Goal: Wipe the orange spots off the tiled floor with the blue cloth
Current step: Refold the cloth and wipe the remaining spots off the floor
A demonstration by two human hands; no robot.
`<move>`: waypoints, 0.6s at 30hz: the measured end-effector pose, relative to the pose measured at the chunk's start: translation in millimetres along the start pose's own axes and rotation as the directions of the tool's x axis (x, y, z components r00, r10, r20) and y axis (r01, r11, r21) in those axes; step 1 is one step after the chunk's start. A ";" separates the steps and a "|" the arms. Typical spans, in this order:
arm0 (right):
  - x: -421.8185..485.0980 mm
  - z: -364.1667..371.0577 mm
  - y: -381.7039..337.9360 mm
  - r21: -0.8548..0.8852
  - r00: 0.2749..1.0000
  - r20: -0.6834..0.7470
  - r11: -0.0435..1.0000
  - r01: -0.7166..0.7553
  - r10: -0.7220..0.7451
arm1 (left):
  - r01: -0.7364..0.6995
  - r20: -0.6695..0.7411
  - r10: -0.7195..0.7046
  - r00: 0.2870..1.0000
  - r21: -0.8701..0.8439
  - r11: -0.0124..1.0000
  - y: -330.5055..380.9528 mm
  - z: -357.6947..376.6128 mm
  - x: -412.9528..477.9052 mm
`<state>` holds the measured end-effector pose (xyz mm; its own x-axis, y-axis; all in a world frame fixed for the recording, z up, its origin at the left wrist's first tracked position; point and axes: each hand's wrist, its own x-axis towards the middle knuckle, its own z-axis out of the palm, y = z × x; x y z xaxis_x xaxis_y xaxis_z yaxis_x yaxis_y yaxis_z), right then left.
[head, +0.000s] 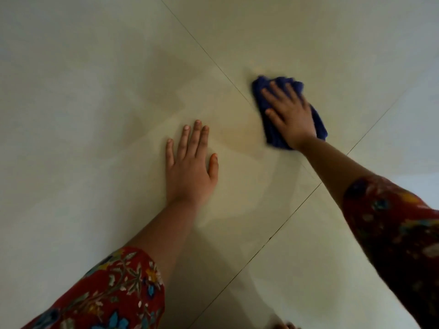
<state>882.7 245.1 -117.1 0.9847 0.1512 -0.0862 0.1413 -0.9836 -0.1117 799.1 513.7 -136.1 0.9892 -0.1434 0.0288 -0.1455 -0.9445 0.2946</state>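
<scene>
A crumpled blue cloth [272,131] lies on the pale tiled floor [95,91], right of a dark grout line. My right hand [289,115] presses flat on the cloth with straight, spread fingers; the cloth and hand look motion-blurred. A faint orange smear [237,136] shows on the tile between my hands, just left of the cloth. My left hand [190,167] rests flat on the floor with its fingers straight, apart from the cloth.
Dark grout lines [297,210] cross the floor diagonally and meet near my right forearm. Red floral sleeves cover both upper forearms. A bit of a foot [285,326] shows at the bottom edge.
</scene>
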 end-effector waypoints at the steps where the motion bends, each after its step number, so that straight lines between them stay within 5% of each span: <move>1: 14.4 -2.9 4.5 0.025 0.976 -0.028 0.977 -0.213 0.214 | 0.000 -0.006 0.000 1.000 0.003 1.000 0.0 0.4 -0.2; 3: 37.1 -5.5 -18.2 0.041 0.929 -0.029 0.929 -0.369 0.370 | 0.000 -0.005 0.000 1.000 0.008 1.000 0.6 1.2 0.3; 6: 24.3 4.4 -80.3 0.000 0.998 -0.022 0.998 0.064 -0.064 | 0.004 -0.018 -0.004 1.000 0.000 1.000 0.5 0.2 0.5; 7: 3.0 11.9 -90.2 0.001 0.971 0.010 0.971 0.240 -0.240 | 0.003 -0.019 -0.003 1.000 0.004 1.000 -0.1 -0.1 0.5; 9: -40.3 15.6 -79.8 0.056 0.925 0.075 0.927 0.370 -0.373 | -0.003 -0.015 0.003 1.000 0.004 1.000 -0.6 0.3 1.2; 11: -49.4 12.6 -38.0 0.074 0.961 0.005 0.959 0.275 -0.276 | -0.009 -0.015 0.009 1.000 0.000 1.000 0.1 0.8 0.3; 13: -28.5 4.9 -2.6 0.111 0.995 -0.056 0.991 -0.072 0.079 | -0.007 0.001 0.007 1.000 -0.002 1.000 0.2 0.6 0.6; 15: -5.7 1.3 -11.8 0.121 0.946 -0.072 0.944 -0.306 0.316 | -0.003 0.014 0.003 1.000 -0.006 1.000 -0.4 0.0 0.8; 16: -5.6 4.0 -31.0 0.097 0.959 -0.083 0.960 -0.263 0.271 | -0.006 0.015 0.006 1.000 -0.007 1.000 0.1 -0.4 0.9; 18: -28.9 15.0 -69.6 0.049 0.997 -0.033 0.996 0.071 -0.069 | -0.001 0.008 0.001 1.000 -0.005 1.000 0.0 -0.9 0.2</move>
<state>842.9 310.6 -121.6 0.9754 0.2155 -0.0459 0.2053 -0.9645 -0.1658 799.3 514.0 -135.2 0.9889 -0.1469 0.0220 -0.1467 -0.9427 0.2995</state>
